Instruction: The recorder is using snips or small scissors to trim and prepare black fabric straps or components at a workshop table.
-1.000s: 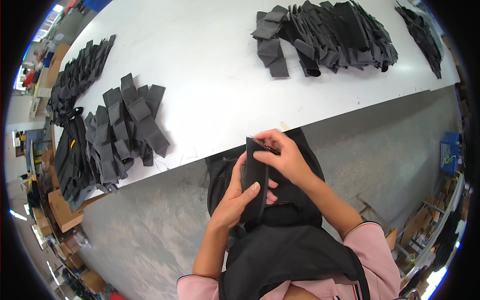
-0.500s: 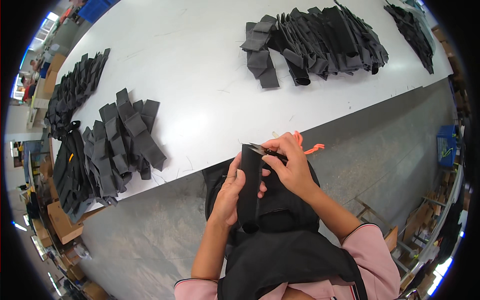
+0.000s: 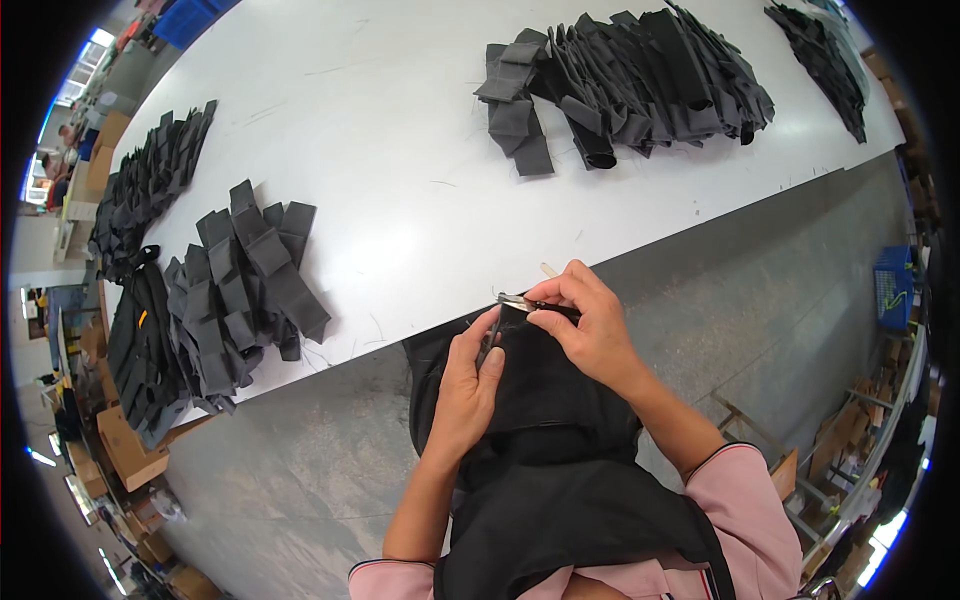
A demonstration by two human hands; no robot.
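My left hand (image 3: 463, 397) pinches a dark fabric strip (image 3: 488, 346), turned almost edge-on so that little of it shows between thumb and fingers. In my right hand (image 3: 592, 328) is a pair of thread snips (image 3: 556, 309) with dark handles. Their metal blades lie at the strip's upper end, by my left fingertips; whether they are closed on a thread is too small to tell. Both hands are held over my lap, close to the front edge of the white table (image 3: 400, 250).
A large heap of dark fabric strips (image 3: 650, 90) lies at the back right of the table, with another pile (image 3: 240, 280) at the left. Loose threads are scattered on the tabletop. A blue basket (image 3: 892, 287) and shelving stand at the far right.
My left hand has turned the strip from broad face to nearly edge-on. The snips remain at its upper end, and the orange cord by my right hand has gone out of sight.
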